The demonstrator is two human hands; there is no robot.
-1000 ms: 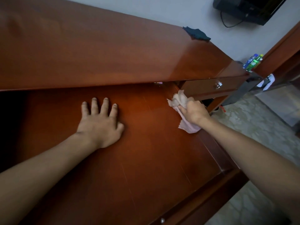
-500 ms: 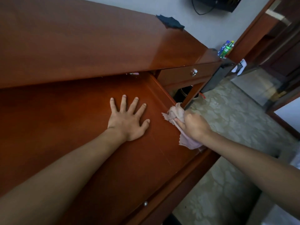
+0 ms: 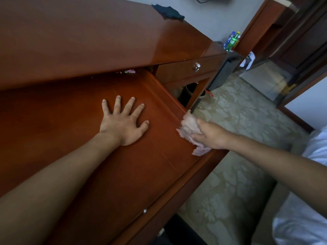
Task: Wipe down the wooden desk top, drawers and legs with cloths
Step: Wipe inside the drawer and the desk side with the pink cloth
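- The left hand (image 3: 123, 125) is laid flat in the middle of the frame, with the fingers straight and spread, palm down on the floor of the pulled-out drawer (image 3: 85, 156).
- Nothing is held by this hand; it is only pressed on the wood.
- The right hand (image 3: 211, 137) is seen at the centre right, its fingers curled round a crumpled pink cloth (image 3: 190, 129).
- The cloth is pressed on the right rim of the drawer, near the front corner, and one loose end (image 3: 200, 151) hangs over the edge just below the hand.
- The two hands are kept apart, with a strip of bare drawer floor between them.
- The desk top (image 3: 88, 41) fills the upper left of the frame, and it is seen shiny with a pale reflection at its right end.
- A dark cloth (image 3: 168, 11) is left on the far edge of the top, at the upper centre.
- A smaller closed drawer (image 3: 185, 71) with a metal knob (image 3: 196, 66) is seen to the right of the open one.
- Under it a dark round bin (image 3: 187, 92) is placed beside the desk leg (image 3: 200, 96).
- Some small pink things, perhaps papers, are half hidden at the back of the open drawer (image 3: 130, 71).
- Bottles (image 3: 231, 40) stand in the upper right, beyond the desk.
- White bedding (image 3: 300, 218) is seen in the lower right corner.
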